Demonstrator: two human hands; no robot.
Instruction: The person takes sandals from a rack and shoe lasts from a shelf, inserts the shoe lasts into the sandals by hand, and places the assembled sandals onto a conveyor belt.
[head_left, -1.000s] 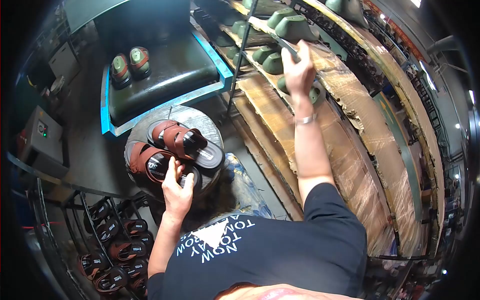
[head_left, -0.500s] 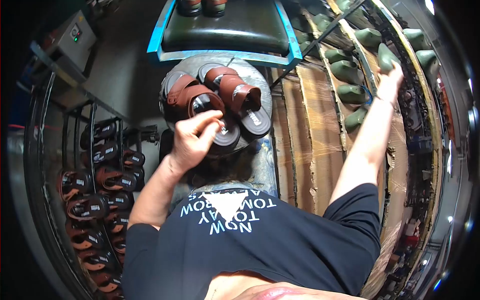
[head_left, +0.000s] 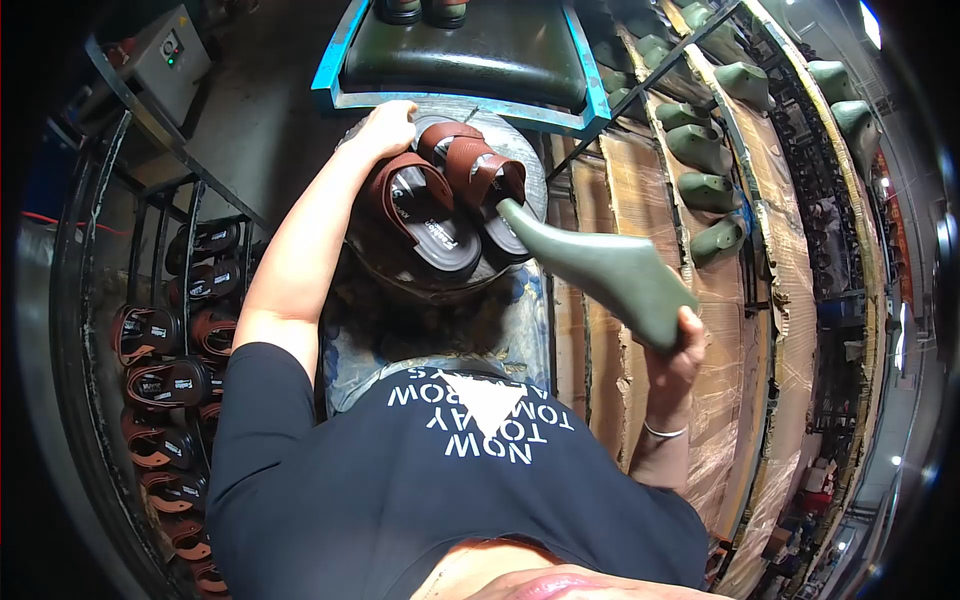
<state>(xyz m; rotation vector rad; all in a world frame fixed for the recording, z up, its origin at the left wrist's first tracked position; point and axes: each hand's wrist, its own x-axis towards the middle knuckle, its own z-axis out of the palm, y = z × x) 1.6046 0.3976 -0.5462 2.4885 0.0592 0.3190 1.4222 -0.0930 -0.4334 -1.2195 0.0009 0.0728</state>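
Observation:
A green shoe last is in my right hand, whose fingers wrap its thick end. The last's narrow tip points up and left, in front of the right-hand brown sandal. My left hand is at the far end of the left-hand brown sandal, fingers curled and partly hidden, covering that end. Both sandals lie side by side on a round stand, their dark printed insoles facing up and heels toward me.
Beyond the stand is a dark conveyor belt in a blue frame, with more footwear at its far end. At right, cardboard-lined shelves hold several green lasts. A rack of brown sandals stands at left.
My right hand has brought a green last from the right-hand shelf toward the sandals. My left hand has moved from the near strap of the left sandal to its far end.

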